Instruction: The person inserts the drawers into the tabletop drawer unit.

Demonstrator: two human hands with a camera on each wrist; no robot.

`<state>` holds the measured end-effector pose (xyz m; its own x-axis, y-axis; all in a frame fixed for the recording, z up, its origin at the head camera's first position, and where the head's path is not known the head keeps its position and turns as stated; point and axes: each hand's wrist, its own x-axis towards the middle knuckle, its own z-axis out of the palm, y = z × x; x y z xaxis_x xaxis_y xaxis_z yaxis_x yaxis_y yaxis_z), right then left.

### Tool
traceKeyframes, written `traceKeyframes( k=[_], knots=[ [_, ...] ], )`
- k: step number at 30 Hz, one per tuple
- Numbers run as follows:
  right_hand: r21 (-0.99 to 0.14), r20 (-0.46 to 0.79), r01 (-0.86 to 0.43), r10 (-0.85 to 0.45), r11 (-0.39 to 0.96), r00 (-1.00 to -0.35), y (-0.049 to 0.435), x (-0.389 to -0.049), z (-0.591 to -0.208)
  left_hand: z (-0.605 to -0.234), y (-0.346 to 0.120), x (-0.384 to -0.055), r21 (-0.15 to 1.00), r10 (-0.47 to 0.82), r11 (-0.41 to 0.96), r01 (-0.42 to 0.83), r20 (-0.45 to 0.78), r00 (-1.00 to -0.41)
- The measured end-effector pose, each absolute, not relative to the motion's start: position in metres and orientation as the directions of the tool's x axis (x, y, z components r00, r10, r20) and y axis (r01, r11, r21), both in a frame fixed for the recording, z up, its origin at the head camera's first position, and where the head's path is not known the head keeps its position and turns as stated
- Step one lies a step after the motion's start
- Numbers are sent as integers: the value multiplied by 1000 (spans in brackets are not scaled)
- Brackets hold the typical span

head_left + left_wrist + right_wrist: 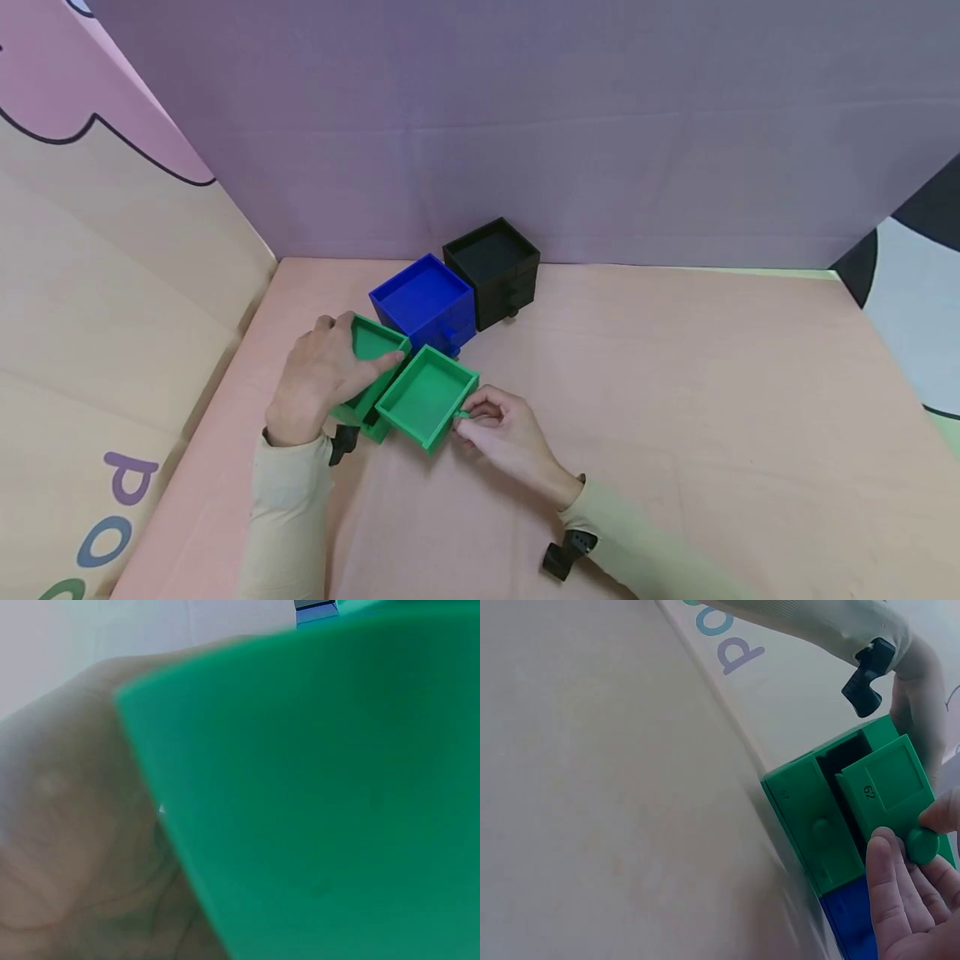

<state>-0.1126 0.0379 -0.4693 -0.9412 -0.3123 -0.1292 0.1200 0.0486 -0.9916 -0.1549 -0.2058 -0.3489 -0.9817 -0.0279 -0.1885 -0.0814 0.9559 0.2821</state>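
Observation:
A small green drawer box (371, 340) stands at the left of the table, its near side and left parts covered by my left hand (318, 379). That hand grips the box, with the thumb laid across its top. A green drawer (427, 393) juts far out of the upper slot, and its inside holds nothing. My right hand (513, 437) pinches the drawer's round knob (922, 845) between thumb and fingers. Below it, the lower drawer (821, 832) sits closed in the right wrist view. Green plastic (322, 787) fills most of the left wrist view, blurred.
Touching the green box is a blue drawer box (423, 296), with a black drawer box (492, 267) behind it to the right. A purple backdrop (540, 133) rises at the back. A printed cream panel (112, 292) borders the pink table (675, 417) on the left.

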Motion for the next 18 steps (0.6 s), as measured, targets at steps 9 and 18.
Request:
traceKeyframes(
  k=[9,18],
  knots=[
    [-992,-127,121,-348,39,-929,29,-112,-474,-348,-206,-154,292,-26,953,-78,-180,-983],
    [-994,-105,95,-369,45,-923,25,-115,-475,-349,-206,-154,285,-14,957,-62,-168,-986]
  ],
)
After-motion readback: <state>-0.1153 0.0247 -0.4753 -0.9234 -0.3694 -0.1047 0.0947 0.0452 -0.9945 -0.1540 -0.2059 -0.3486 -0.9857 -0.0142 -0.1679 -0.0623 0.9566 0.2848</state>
